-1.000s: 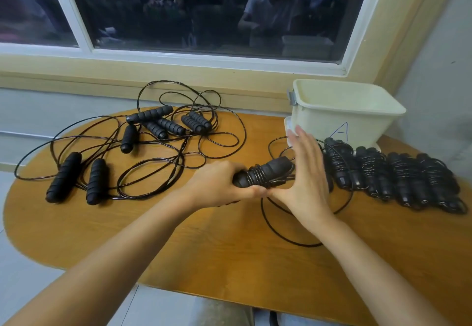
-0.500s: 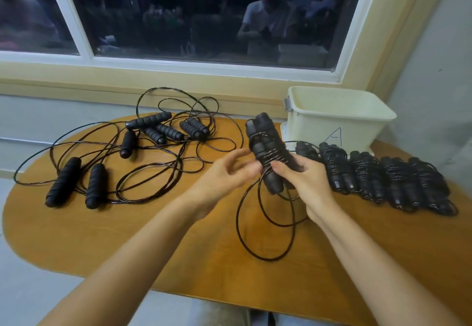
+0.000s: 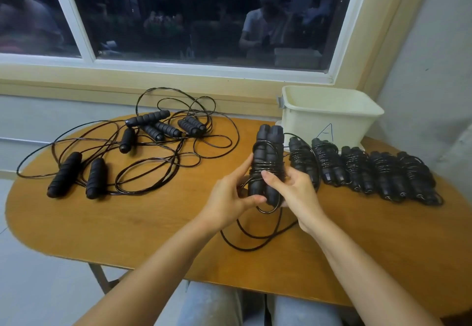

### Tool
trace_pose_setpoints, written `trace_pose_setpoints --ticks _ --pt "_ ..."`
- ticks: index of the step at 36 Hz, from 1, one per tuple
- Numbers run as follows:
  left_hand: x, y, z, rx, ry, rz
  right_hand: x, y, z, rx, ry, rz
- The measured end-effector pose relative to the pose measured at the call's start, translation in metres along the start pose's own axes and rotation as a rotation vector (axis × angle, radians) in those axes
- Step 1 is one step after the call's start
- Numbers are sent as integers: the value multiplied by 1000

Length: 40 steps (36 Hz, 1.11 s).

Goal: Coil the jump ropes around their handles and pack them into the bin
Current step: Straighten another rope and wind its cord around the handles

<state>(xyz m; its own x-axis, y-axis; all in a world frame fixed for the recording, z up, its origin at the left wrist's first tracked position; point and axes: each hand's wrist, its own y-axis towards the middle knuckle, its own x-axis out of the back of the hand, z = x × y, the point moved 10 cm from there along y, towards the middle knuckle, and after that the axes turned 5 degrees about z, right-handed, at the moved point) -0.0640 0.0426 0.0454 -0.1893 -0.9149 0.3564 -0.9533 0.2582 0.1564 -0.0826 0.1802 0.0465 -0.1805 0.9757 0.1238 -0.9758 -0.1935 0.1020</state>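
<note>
A pair of black jump rope handles (image 3: 269,152) stands upright over the middle of the wooden table (image 3: 127,223), with black rope wound around its middle. My left hand (image 3: 229,195) grips the lower part of the pair from the left. From the right, my right hand (image 3: 291,190) holds the pair and its coils. A loose length of the rope (image 3: 255,239) hangs down and loops on the table. Several coiled jump ropes (image 3: 367,170) lie in a row to the right. The cream bin (image 3: 329,113), marked A, stands behind them.
A tangle of uncoiled jump ropes (image 3: 143,152) with black handles covers the table's left half. A window with a cream frame runs along the wall behind. A grey wall stands close on the right. My knees show under the table's near edge.
The handle pair went from lying sideways to upright. My right hand, flat and open a second ago, now holds the pair. The loose rope tail on the table has grown shorter.
</note>
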Motion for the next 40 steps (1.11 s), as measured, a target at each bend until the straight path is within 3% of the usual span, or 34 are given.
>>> trace_pose_setpoints --ticks 4,11,20,25,31,36,40 --pt "-10 -3 15 19 24 19 -2 -4 -21 -81 17 43" --pt "-6 29 28 63 -123 65 12 25 -30 -62 -38 30" --pt "0 91 36 32 -134 204 30 63 -56 -79 44 -15" --pt "2 106 64 72 -284 102 33 70 -65 -4 31 -57" --pt "-6 103 83 99 -492 98 29 72 -60 85 -73 -41" --pt "0 97 84 86 -508 5 27 69 -58 98 -278 -62" --pt "9 93 79 53 -465 -88 35 62 -45 181 -300 -193"
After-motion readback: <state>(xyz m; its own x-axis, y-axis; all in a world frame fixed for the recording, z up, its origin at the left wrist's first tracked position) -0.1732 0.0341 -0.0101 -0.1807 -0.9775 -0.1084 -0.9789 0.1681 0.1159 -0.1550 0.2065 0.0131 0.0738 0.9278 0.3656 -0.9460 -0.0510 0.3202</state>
